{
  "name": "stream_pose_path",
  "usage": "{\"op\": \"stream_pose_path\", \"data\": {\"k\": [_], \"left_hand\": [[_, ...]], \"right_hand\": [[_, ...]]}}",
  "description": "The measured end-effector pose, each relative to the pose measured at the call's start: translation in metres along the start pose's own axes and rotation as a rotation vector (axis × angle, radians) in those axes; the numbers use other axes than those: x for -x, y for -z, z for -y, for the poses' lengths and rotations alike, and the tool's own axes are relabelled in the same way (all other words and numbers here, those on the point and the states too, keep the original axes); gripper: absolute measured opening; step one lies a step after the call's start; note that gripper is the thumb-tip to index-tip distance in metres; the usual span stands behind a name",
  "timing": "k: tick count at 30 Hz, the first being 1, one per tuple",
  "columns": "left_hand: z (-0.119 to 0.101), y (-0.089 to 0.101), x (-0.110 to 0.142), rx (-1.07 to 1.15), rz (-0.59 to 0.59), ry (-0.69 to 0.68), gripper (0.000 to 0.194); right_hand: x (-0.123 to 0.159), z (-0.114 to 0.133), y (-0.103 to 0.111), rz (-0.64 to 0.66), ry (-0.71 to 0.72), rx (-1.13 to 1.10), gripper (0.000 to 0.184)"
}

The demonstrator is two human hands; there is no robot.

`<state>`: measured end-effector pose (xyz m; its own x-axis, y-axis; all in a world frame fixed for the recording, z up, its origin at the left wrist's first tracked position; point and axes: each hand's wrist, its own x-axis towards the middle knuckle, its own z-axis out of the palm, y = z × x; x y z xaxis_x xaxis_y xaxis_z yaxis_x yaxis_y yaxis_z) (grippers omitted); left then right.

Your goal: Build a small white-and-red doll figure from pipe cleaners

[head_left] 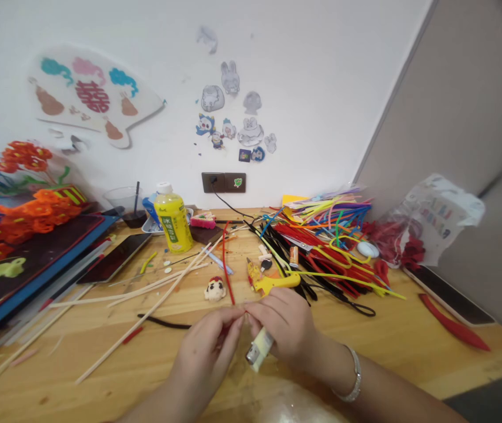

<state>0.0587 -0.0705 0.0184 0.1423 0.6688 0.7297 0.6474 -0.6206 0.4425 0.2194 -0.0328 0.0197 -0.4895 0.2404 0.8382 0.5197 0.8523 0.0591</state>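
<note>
the left hand (209, 346) pinches a red stem (228, 270) at its fingertips, the thin length running away from them, long axis toward the white wall (313, 117). the right hand (286, 323), fingertips meeting the left's, grasps a lighter (260, 348), metal end aimed down and leftward. the wooden counter (392, 338) carries a yellow glue gun (277, 282) just beyond.

Left arm (163, 399): slanting up and rightward from the bottom edge
Left hand (207, 346): leaning inward, thumb and index pinching
Right arm (387, 382): slanting up and leftward from the lower right
Right hand (288, 320): showing its back, fingers curling in, gripping
Fingertips (253, 308): meeting between the hands, practically touching
</note>
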Motion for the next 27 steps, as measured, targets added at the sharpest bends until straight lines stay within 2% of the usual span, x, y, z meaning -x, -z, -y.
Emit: {"op": "stream_pose_path", "data": {"k": [9, 13, 18, 20, 23, 27], "left_hand": [[-0.004, -0.001, 0.004, 0.052, 0.008, 0.023, 0.01], [0.002, -0.002, 0.003, 0.087, 0.033, 0.052, 0.008], [0.008, 0.001, -0.001, 0.121, 0.129, 0.058, 0.01], [0.008, 0.003, -0.004, 0.138, 0.166, 0.133, 0.011], [0.006, 0.006, -0.011, 0.213, 0.224, 0.342, 0.015], [0.006, 0.004, -0.02, 0.511, 0.36, 0.659, 0.028]], "right_hand": [[0.003, 0.007, -0.006, -0.11, -0.051, -0.049, 0.01], [0.0, 0.007, -0.005, -0.098, -0.128, -0.142, 0.012], [-0.003, 0.004, -0.004, -0.052, -0.252, -0.259, 0.012], [-0.002, 0.002, -0.005, -0.012, -0.321, -0.315, 0.011], [0.0, -0.001, -0.005, 0.031, -0.461, -0.416, 0.012], [0.0, -0.005, -0.006, 0.069, -0.568, -0.574, 0.014]]}}
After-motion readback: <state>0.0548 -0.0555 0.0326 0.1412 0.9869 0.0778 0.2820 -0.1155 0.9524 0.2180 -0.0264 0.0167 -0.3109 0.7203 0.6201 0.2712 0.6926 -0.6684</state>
